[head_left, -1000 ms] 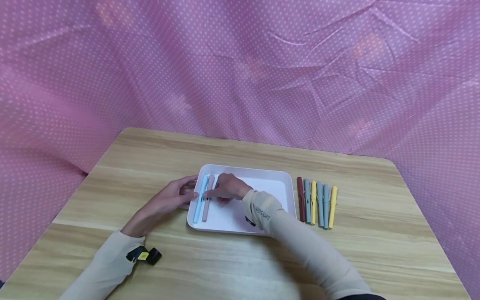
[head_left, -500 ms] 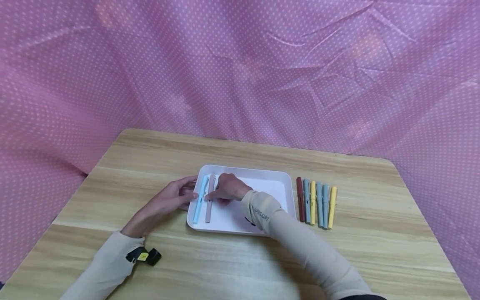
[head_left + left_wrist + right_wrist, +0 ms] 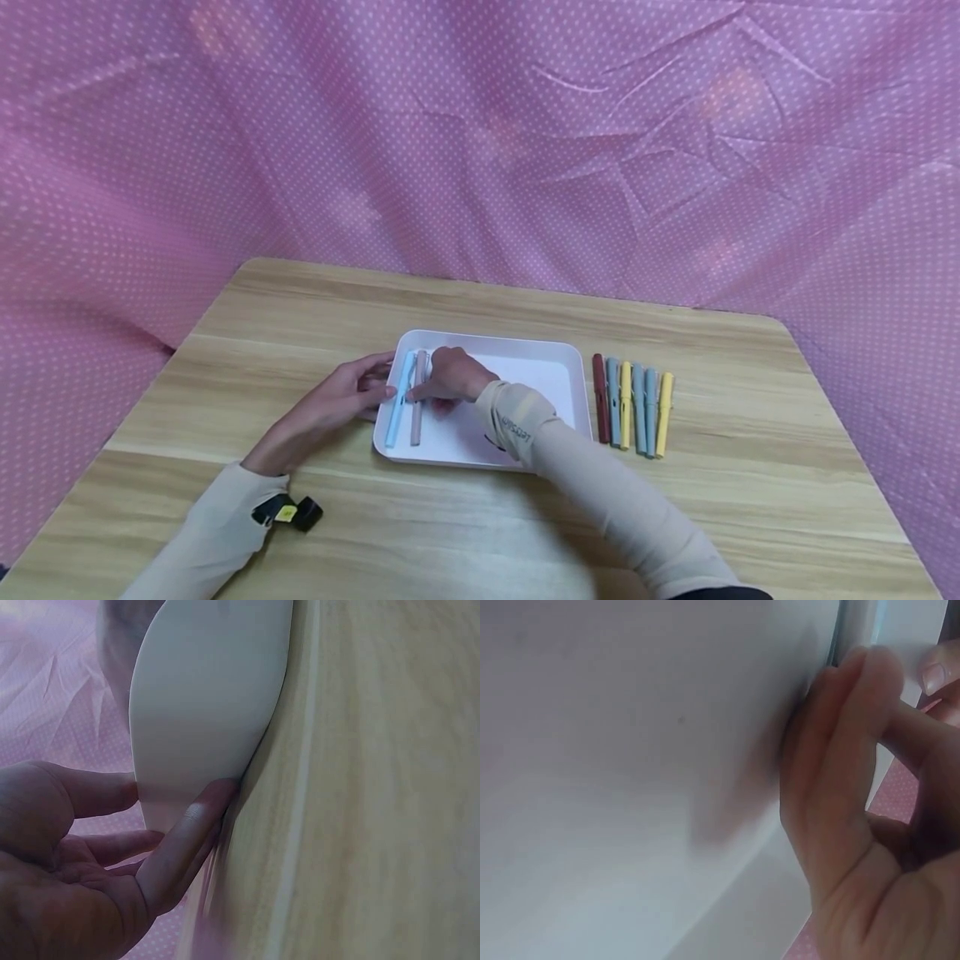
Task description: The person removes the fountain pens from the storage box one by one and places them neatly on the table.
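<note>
In the head view a shallow white tray (image 3: 517, 358) lies on the wooden table. Inside its left end, a light blue pen (image 3: 393, 425) and a pinkish-grey pen (image 3: 416, 429) lie side by side, lengthwise away from me. My right hand (image 3: 453, 375) reaches into the tray and pinches the pinkish-grey pen near its middle. The right wrist view shows that hand's fingers (image 3: 840, 750) close together at the pen. My left hand (image 3: 345, 396) holds the tray's left wall; the left wrist view shows its thumb at the rim and its fingers (image 3: 184, 836) against the outer wall.
To the tray's right, several pens lie in a row: a dark red pen (image 3: 601, 400), grey-blue pens (image 3: 640, 408) and yellow pens (image 3: 664, 417). A pink dotted cloth (image 3: 480, 150) hangs behind the table (image 3: 765, 467).
The pinkish-grey pen's far end swung right, then back left as the right hand shifted it; it now lies almost straight, close to the light blue pen. The left hand stays put.
</note>
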{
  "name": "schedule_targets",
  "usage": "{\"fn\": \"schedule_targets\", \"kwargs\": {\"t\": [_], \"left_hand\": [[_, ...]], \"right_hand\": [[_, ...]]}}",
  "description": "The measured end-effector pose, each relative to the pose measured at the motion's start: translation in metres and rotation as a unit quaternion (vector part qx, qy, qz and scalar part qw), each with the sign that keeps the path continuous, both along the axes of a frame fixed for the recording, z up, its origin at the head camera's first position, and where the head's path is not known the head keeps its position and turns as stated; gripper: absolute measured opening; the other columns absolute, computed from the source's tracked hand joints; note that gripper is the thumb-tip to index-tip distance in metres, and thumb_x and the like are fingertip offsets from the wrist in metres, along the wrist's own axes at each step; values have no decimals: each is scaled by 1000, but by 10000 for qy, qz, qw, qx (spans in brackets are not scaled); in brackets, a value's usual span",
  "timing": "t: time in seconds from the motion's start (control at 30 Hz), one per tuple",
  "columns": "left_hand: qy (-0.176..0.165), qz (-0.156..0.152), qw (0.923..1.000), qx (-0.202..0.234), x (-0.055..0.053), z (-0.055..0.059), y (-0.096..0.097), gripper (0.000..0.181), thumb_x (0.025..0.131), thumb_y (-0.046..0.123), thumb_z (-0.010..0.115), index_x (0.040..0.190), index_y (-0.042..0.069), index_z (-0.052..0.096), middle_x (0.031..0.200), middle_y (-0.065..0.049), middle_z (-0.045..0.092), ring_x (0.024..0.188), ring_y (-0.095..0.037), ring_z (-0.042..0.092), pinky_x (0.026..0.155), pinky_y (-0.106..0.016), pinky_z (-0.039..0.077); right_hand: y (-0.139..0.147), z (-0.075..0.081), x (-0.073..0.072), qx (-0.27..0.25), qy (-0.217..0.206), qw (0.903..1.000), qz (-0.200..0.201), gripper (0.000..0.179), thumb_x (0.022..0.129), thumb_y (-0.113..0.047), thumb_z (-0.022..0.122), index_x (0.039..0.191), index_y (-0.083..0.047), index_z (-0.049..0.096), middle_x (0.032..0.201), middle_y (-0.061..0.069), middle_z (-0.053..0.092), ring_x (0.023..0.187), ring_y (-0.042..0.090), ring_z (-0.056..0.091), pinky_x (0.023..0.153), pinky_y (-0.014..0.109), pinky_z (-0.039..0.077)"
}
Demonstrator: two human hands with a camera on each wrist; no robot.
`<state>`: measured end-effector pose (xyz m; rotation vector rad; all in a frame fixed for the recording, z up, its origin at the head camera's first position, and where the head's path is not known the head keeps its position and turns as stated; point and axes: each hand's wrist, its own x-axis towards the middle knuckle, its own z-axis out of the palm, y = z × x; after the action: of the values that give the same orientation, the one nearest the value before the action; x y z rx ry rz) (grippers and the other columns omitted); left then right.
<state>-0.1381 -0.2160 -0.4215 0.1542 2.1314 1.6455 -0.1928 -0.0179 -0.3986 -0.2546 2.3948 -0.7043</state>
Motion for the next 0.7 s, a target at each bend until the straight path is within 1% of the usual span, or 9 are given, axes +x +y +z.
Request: {"fn": "schedule_targets", "kwargs": {"t": [0.13, 0.27, 0.43, 0.53, 0.7], "left_hand": [[-11, 13, 10000, -81, 0, 0, 0, 69, 106, 6, 58, 164, 0, 21, 153, -30, 42, 129, -41, 55, 93, -40, 62], [-8, 31, 9999, -155, 0, 0, -1, 68, 106, 6, 58, 164, 1, 22, 152, -29, 44, 129, -41, 55, 93, -39, 62], [42, -10, 9999, -92, 1, 0, -1, 69, 105, 7, 59, 163, 0, 22, 152, -30, 43, 128, -41, 56, 93, -39, 62], [94, -57, 9999, -75, 1, 0, 0, 69, 106, 7, 59, 163, -1, 21, 152, -31, 43, 128, -41, 57, 93, -40, 62], [125, -51, 9999, -98, 1, -1, -1, 68, 106, 7, 58, 163, -1, 21, 151, -31, 44, 128, -42, 56, 92, -39, 63]], "right_hand": [[4, 1, -1, 35, -72, 9999, -105, 33, 90, -32, 84, 93, -5, 66, 64, 6, 70, 51, 13, 63, 49, 21, 50], [6, 1, -1, 0, -132, 9998, -124, 32, 90, -31, 84, 90, -4, 66, 65, 7, 70, 51, 13, 63, 50, 21, 51], [5, -1, -1, -98, -88, 9999, -110, 30, 92, -28, 82, 86, -4, 66, 65, 8, 71, 51, 13, 64, 50, 21, 54], [3, -1, -1, -47, -48, 9999, -121, 29, 93, -27, 81, 84, -4, 66, 65, 8, 71, 52, 13, 66, 50, 22, 55], [3, 0, 0, -6, -14, 9999, -112, 27, 95, -24, 78, 82, -4, 67, 65, 9, 71, 51, 14, 66, 50, 23, 56]]}}
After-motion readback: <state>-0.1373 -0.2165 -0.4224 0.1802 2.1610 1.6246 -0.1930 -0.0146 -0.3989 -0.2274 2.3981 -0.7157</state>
